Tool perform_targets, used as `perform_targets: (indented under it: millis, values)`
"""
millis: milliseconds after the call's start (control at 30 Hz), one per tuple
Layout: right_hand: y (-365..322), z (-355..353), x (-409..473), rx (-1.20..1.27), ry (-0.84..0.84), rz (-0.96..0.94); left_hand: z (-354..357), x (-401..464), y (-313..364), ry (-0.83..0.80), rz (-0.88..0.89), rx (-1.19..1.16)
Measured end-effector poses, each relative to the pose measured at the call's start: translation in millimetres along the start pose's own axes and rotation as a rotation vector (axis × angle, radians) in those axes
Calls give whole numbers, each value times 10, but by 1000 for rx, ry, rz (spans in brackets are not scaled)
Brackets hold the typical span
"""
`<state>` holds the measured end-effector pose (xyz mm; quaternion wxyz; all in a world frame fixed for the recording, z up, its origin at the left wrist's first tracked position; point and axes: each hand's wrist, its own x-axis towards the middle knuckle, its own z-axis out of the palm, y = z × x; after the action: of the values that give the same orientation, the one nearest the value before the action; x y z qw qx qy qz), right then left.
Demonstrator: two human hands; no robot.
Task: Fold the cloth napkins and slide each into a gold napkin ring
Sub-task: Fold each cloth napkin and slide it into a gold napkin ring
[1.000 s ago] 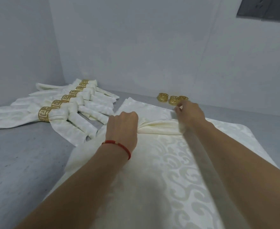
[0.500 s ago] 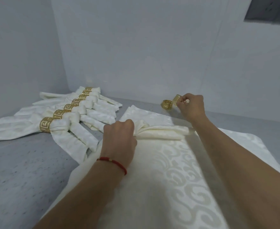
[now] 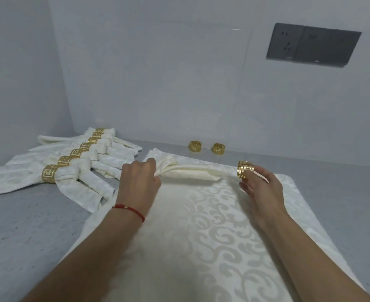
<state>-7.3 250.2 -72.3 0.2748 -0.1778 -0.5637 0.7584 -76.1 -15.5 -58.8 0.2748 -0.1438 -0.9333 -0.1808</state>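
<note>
While your left hand (image 3: 139,178) stays bunched around the gathered neck of the folded napkin (image 3: 190,172), keep that fist tight, because the loose tip pointing toward the ring is what must stay narrow. That napkin lies across the far edge of the patterned napkin stack (image 3: 212,247), its free end just short of the gold ring (image 3: 245,170) that your right hand (image 3: 261,188) pinches between thumb and fingertips. Turn the ring so its opening faces the tip squarely, then feed the point through and draw the ring along toward your left fist, rather than pushing cloth into it; I judge the fabric would bunch otherwise. Beyond the stack's far edge, two spare rings (image 3: 205,146) wait near the wall, and to the stack's left the finished napkins (image 3: 70,168) lie fanned in a row.
</note>
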Motion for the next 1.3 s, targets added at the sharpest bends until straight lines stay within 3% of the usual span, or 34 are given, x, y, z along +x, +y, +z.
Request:
perform_targets:
  millis: [300, 533, 700, 1033, 1200, 1300]
  values:
    - [33, -39, -32, 18, -317, -37, 85, 14, -128, 54, -23, -97]
    - [34, -40, -90, -142, -484, -64, 55, -29, -103, 45, -23, -121]
    - [-87, -58, -158, -492, -474, -253, 43, -38, -111, 55, -21, -149]
    - [-54, -128, -130, -925, -533, -559, 33, -52, -146, 82, -42, -165]
    - [-64, -73, -141, -987, -468, -594, 48, -57, -135, 62, -27, -163]
    - [-41, -6, -149, -1081, -473, -730, 75, -44, -106, 37, 13, -123]
